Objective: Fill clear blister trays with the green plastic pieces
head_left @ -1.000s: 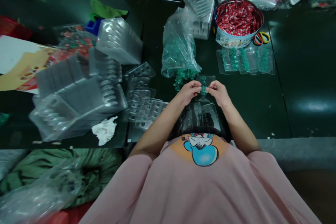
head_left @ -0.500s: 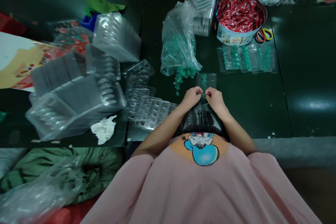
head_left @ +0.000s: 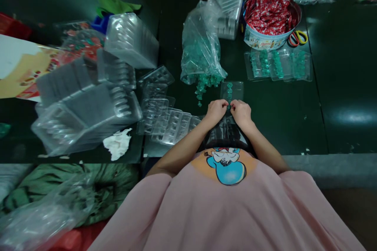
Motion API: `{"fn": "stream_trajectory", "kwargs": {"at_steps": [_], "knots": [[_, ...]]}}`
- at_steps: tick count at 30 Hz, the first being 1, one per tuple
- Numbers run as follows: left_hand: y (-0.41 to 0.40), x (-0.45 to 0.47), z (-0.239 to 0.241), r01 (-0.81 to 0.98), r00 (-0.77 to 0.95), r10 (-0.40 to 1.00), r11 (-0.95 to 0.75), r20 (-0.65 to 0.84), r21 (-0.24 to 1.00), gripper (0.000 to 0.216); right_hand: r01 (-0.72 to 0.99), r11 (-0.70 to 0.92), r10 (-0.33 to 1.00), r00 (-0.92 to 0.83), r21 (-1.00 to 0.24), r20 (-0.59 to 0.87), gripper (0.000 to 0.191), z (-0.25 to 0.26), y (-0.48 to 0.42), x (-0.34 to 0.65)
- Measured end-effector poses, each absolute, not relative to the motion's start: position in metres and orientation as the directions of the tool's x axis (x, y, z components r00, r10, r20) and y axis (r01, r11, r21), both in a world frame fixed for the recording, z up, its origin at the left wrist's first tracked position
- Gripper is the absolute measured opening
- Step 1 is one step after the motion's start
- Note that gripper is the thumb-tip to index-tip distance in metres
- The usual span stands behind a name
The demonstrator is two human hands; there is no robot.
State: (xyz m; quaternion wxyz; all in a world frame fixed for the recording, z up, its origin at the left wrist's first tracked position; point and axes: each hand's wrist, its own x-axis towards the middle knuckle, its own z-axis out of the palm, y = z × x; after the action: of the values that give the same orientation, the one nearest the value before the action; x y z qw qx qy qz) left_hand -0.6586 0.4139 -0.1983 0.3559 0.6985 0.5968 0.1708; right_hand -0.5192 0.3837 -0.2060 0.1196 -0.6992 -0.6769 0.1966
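My left hand [head_left: 216, 110] and my right hand [head_left: 240, 110] sit knuckle to knuckle at the near end of a small clear blister tray [head_left: 232, 90] on the dark green table [head_left: 282, 117]. Both hands have curled fingers that pinch the tray's near edge, where a column of green candies [head_left: 229, 89] lies in its pockets. A clear bag of green candies [head_left: 202, 53] lies open just beyond, with loose pieces [head_left: 203, 86] spilled toward the tray.
Filled trays of green candies [head_left: 278, 66] lie at the right, behind them a round tin of red packets [head_left: 271, 13] and scissors [head_left: 298, 38]. Stacks of empty clear trays [head_left: 88, 102] crowd the left, loose ones [head_left: 167, 119] beside my left arm, crumpled white paper [head_left: 118, 144].
Both hands have slid down the tray toward me and drawn closer together. The view shifted slightly.
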Motion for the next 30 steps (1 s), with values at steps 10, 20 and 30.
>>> {"fn": "stream_trajectory", "kwargs": {"at_steps": [10,20,30], "knots": [[0.421,-0.675,-0.196,0.629,0.39,0.897,-0.097,-0.205,0.771,0.021,0.776,0.05,0.982,-0.152,-0.629,-0.11,0.027,-0.193,0.382,-0.499],[0.421,-0.67,-0.196,0.645,0.398,0.89,-0.097,-0.224,0.758,0.014,0.77,-0.01,0.963,-0.165,-0.638,-0.213,0.016,-0.19,0.389,-0.494],[0.424,-0.663,-0.198,0.719,0.407,0.887,-0.164,-0.218,0.675,0.012,0.849,0.007,0.955,-0.163,-0.528,-0.249,0.014,-0.187,0.394,-0.501]]}}
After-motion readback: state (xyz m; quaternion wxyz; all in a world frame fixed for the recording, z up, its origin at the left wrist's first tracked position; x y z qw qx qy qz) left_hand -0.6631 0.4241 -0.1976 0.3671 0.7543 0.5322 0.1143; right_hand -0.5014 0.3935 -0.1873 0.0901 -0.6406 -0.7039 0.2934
